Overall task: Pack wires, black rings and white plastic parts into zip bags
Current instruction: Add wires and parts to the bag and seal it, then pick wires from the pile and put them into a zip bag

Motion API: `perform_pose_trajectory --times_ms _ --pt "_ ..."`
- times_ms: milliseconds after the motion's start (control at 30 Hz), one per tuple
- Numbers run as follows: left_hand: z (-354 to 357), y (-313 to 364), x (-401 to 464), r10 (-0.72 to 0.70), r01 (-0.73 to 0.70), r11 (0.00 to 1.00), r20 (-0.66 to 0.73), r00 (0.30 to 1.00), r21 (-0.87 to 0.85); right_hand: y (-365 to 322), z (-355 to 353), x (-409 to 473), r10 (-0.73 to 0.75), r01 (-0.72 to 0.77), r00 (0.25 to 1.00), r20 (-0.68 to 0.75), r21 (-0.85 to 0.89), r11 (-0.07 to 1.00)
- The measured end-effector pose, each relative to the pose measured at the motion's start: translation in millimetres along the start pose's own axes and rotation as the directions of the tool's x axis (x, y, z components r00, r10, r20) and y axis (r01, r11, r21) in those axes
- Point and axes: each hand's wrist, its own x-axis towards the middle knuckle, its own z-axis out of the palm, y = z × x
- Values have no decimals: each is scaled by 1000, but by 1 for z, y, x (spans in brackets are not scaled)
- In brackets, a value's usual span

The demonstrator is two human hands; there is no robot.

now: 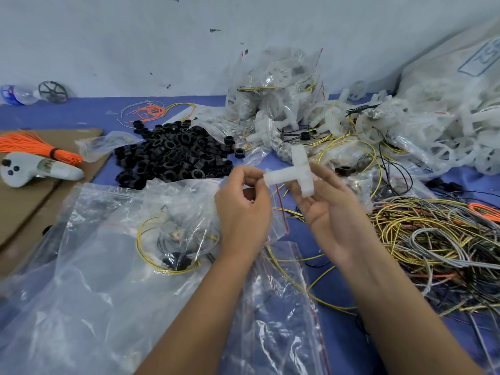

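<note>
A white plastic cross-shaped part [293,173] is held up between both hands above the blue table. My right hand [328,204] grips it at its crossing. My left hand [244,201] pinches the end of its left arm and also holds the mouth of a clear zip bag [278,220] that hangs below. A heap of black rings [173,154] lies behind my left hand. Tangled yellow, grey and black wires [433,239] spread to the right. More white plastic parts [446,136] are piled at the back right.
Clear zip bags [108,266], one with a yellow wire and a black ring inside, cover the near left. Filled bags [276,85] stack up at the wall. An orange wire bundle [38,147] and a grey controller [32,169] lie on cardboard at the left.
</note>
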Motion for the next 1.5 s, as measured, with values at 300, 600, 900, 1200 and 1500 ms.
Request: perform_pose_trajectory --times_ms 300,600,900,1200,1500 --pt "-4 6 -4 278 -257 955 -148 949 148 5 -6 -5 45 -55 998 -45 -258 965" --pt "-4 11 -8 423 -388 891 -118 899 234 13 -7 -3 -100 -5 983 -151 -576 817" --pt "0 15 -14 517 -496 807 23 856 321 19 2 -8 -273 275 952 139 -782 559" --pt "2 25 -19 534 -524 798 54 844 297 19 8 -15 101 86 957 273 -597 798" --pt "4 28 -23 556 -551 799 52 829 239 21 9 -22 295 -96 899 323 -512 854"
